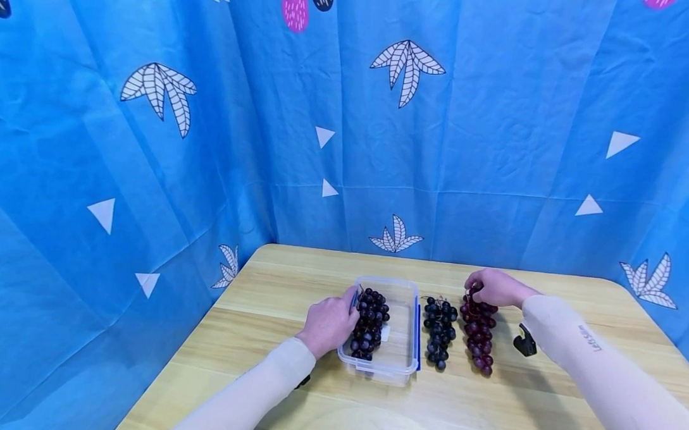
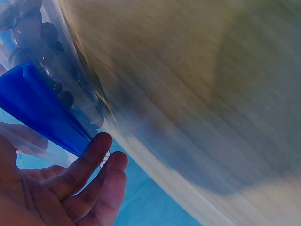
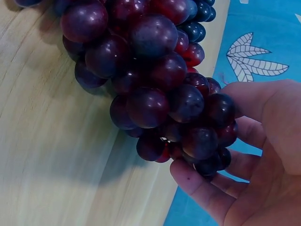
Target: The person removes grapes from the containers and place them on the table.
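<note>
From my head, one camera looks forward and down, well back: table (image 1: 274,282) at six o'clock, curtain (image 1: 496,119) at twelve. My left-wrist view sits close by my left hand (image 1: 326,323), seen between seven and eight, and catches the clear box (image 1: 400,331) at ten, which the head view shares. My right-wrist view looks closely at the red grapes (image 3: 148,106), my right hand (image 3: 258,155) at four; the head view shares those grapes.

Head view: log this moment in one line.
left hand: holds container, left side | right hand: holds red grapes | purple grapes: in container | black grapes: on table
</note>
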Motion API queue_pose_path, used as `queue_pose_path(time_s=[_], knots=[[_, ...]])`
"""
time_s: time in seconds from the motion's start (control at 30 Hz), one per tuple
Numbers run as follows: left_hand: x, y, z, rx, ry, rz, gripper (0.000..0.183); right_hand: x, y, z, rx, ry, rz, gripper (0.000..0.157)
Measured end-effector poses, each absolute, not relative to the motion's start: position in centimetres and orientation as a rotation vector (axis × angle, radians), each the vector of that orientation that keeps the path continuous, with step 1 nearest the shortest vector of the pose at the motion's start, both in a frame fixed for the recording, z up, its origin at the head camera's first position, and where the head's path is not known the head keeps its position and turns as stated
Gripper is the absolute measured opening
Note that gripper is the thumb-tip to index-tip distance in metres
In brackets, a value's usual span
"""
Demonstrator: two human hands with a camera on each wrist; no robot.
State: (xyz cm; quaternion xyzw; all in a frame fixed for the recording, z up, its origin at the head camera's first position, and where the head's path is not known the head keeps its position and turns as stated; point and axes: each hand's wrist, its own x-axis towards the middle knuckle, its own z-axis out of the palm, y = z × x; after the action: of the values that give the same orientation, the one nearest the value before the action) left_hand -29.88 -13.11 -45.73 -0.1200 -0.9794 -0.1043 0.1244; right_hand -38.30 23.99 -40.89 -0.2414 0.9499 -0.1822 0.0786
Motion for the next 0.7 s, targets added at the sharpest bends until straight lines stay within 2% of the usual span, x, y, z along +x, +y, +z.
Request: queue_pose_path(time_s=[0.3, 0.7], knots=[[-29.7, -12.9, -45.5, -0.362, -2.863, -0.319, 0.054, -38.3, 23.9, -41.5, -0.739, 2.854, -0.498, 0.032], [-29.8, -13.0, -45.7, -0.344, -2.871, -0.319, 0.054, -37.2, 23.2, -41.7, -0.696, 2.915, -0.512, 0.043]])
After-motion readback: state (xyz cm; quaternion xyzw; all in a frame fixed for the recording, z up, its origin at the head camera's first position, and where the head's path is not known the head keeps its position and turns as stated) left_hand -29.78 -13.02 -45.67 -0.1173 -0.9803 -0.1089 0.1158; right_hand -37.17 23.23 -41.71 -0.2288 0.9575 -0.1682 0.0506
